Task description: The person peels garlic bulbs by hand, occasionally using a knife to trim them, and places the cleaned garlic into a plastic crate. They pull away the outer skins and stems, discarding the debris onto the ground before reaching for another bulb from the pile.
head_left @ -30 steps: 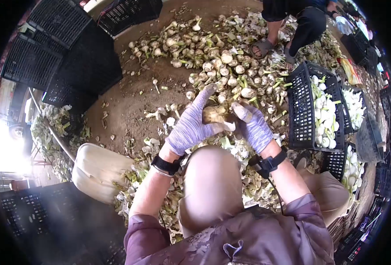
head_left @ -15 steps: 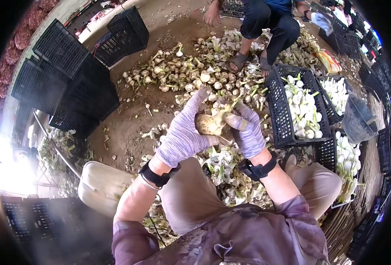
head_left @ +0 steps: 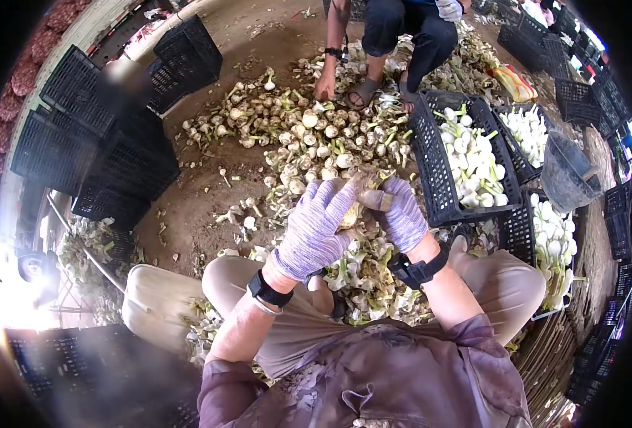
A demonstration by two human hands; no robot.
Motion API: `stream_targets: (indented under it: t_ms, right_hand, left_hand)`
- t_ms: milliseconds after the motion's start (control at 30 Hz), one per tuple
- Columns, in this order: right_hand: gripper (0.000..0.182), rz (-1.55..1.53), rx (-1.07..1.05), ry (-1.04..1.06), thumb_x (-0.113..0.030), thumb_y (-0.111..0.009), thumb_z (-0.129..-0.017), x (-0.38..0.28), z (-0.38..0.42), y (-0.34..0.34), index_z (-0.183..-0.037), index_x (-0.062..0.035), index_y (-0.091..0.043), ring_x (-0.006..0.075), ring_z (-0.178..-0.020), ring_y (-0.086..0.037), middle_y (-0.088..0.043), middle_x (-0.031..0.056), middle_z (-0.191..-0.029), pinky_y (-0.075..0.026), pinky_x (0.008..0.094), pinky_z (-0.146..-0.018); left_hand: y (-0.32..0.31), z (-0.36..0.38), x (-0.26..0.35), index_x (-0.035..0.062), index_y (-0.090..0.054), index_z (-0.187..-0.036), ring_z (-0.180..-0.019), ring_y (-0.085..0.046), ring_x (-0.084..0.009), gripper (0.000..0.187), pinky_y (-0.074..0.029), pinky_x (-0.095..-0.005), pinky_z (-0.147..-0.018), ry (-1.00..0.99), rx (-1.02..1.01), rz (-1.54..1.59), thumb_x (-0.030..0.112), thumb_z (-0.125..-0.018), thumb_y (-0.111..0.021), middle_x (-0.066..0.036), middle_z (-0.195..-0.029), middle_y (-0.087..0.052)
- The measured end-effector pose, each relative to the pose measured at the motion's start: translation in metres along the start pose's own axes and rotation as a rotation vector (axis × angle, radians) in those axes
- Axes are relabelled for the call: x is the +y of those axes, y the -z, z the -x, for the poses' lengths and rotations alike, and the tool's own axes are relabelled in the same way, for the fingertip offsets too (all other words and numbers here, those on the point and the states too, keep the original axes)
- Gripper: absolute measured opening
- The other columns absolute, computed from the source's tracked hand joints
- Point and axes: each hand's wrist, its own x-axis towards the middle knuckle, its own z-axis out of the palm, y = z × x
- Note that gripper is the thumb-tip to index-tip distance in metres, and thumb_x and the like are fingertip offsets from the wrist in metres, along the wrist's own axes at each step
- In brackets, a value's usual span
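Note:
Both my hands wear striped purple-white gloves and meet over one garlic bulb (head_left: 350, 217). My left hand (head_left: 310, 230) wraps the bulb from the left, fingers across its top, hiding much of it. From the right, my right hand (head_left: 404, 214) grips its upper, stem side, and a brownish cover sits on that thumb. Loose skin and a bit of green stalk show between the hands. Just beyond lies a heap of untrimmed garlic (head_left: 319, 135) with roots and stems. Beneath my hands, peeled skins and leaves (head_left: 373, 274) litter the ground between my legs.
To the right stands a black crate (head_left: 427, 175) of cleaned white garlic, with more filled crates beside it and a dark bucket (head_left: 567, 175). Stacked black crates (head_left: 127, 167) rise at left, near a pale plastic container (head_left: 160, 303). A co-worker's hand (head_left: 324, 87) reaches into the heap's far side.
My left hand has shifted its fingers over the top of the garlic bulb. The co-worker's bare hand has come down to the heap. My view has shifted slightly, and my left knee has moved outward.

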Motion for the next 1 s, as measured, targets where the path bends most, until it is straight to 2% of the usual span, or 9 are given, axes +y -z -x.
stream_targets:
  t_ms: [133, 267, 467, 567, 667, 800, 833, 867, 1000]
  right_hand:
    - [0.035, 0.080, 0.005, -0.084, -0.013, -0.068, -0.071, -0.002, 0.004, 0.015, -0.102, 0.0000, -0.060, 0.0092, -0.062, -0.057, -0.062, 0.0022, -0.078, -0.046, 0.0207, -0.055]
    - [0.041, -0.088, -0.080, 0.112, -0.012, -0.067, -0.069, 0.007, 0.003, 0.023, -0.107, 0.0009, -0.059, 0.0124, -0.078, -0.060, -0.064, 0.0054, -0.088, -0.049, 0.0243, -0.067]
    - [0.021, 0.132, -0.035, 0.155, -0.014, -0.059, -0.077, -0.003, 0.013, 0.025, -0.093, -0.0027, -0.061, 0.0112, -0.070, -0.057, -0.062, 0.0015, -0.079, -0.046, 0.0239, -0.064]
    - [0.030, 0.072, -0.042, 0.156, -0.025, -0.066, -0.079, 0.016, 0.005, 0.041, -0.100, -0.0031, -0.066, 0.0116, -0.077, -0.061, -0.067, 0.0040, -0.087, -0.047, 0.0253, -0.075]
    - [0.028, 0.127, 0.085, 0.094, -0.026, -0.070, -0.078, 0.006, 0.009, 0.030, -0.092, -0.0017, -0.066, 0.0102, -0.069, -0.060, -0.066, 0.0028, -0.079, -0.049, 0.0247, -0.057]
    - [0.022, 0.215, 0.149, -0.010, -0.019, -0.071, -0.078, -0.015, 0.023, 0.025, -0.089, -0.0017, -0.064, 0.0075, -0.055, -0.045, -0.054, -0.0032, -0.065, -0.037, 0.0260, -0.047]
    - [0.024, 0.274, 0.155, -0.007, -0.023, -0.073, -0.075, 0.013, 0.007, 0.038, -0.085, -0.0025, -0.065, 0.0068, -0.053, -0.043, -0.054, -0.0037, -0.063, -0.036, 0.0263, -0.046]
    - [0.026, 0.180, 0.130, -0.095, -0.028, -0.074, -0.074, -0.006, 0.020, 0.032, -0.083, -0.0043, -0.066, 0.0063, -0.053, -0.043, -0.053, -0.0035, -0.062, -0.035, 0.0256, -0.047]
    - [0.029, 0.192, 0.069, 0.146, -0.024, -0.070, -0.078, 0.032, 0.001, 0.048, -0.099, -0.0063, -0.061, 0.0083, -0.042, -0.044, -0.052, -0.0031, -0.061, -0.038, 0.0236, -0.039]
  left_hand:
    - [-0.008, -0.001, 0.001, 0.0053, -0.039, -0.132, -0.097, -0.051, -0.0351, 0.082, -0.044, -0.0407, -0.085, 0.079, 0.052, 0.212, 0.014, -0.058, -0.075, -0.018, -0.108, -0.051]
    - [-0.020, -0.001, 0.001, 0.0073, -0.030, -0.138, -0.098, -0.054, -0.0184, 0.098, -0.046, -0.0304, -0.085, 0.383, 0.168, 1.396, 0.000, -0.055, -0.081, -0.009, -0.108, -0.054]
    - [-0.037, -0.004, 0.002, 0.0077, -0.027, -0.138, -0.100, -0.056, -0.0257, 0.086, -0.049, -0.0362, -0.086, 0.565, 0.188, 2.043, 0.002, -0.063, -0.070, -0.015, -0.113, -0.050]
    - [-0.047, -0.002, 0.006, 0.0013, -0.025, -0.138, -0.106, -0.053, -0.0241, 0.089, -0.045, -0.0338, -0.090, 0.499, 0.162, 1.556, 0.004, -0.063, -0.074, -0.016, -0.118, -0.049]
    - [-0.058, -0.001, 0.011, -0.0062, -0.029, -0.134, -0.109, -0.050, -0.0249, 0.094, -0.041, -0.0331, -0.094, 0.381, 0.194, 0.755, 0.011, -0.059, -0.083, -0.018, -0.122, -0.048]
    - [-0.066, 0.002, 0.009, -0.0011, -0.027, -0.137, -0.120, -0.042, -0.0287, 0.098, -0.043, -0.0346, -0.095, 0.272, 0.172, 0.670, -0.001, -0.053, -0.078, -0.022, -0.131, -0.039]
    - [-0.055, -0.003, 0.020, 0.0021, -0.027, -0.138, -0.116, -0.045, -0.0276, 0.101, -0.046, -0.0349, -0.093, 0.543, 0.081, 0.954, -0.005, -0.051, -0.078, -0.020, -0.126, -0.043]
    - [-0.031, -0.006, 0.039, -0.0008, -0.039, -0.130, -0.100, -0.052, -0.0220, 0.071, -0.043, -0.0316, -0.089, 0.318, 0.108, 0.750, 0.002, -0.066, -0.069, -0.012, -0.112, -0.054]
    - [-0.033, -0.003, 0.038, 0.0005, -0.033, -0.135, -0.110, -0.049, -0.0256, 0.086, -0.039, -0.0335, -0.096, 0.340, 0.022, 0.740, -0.004, -0.058, -0.072, -0.015, -0.122, -0.049]
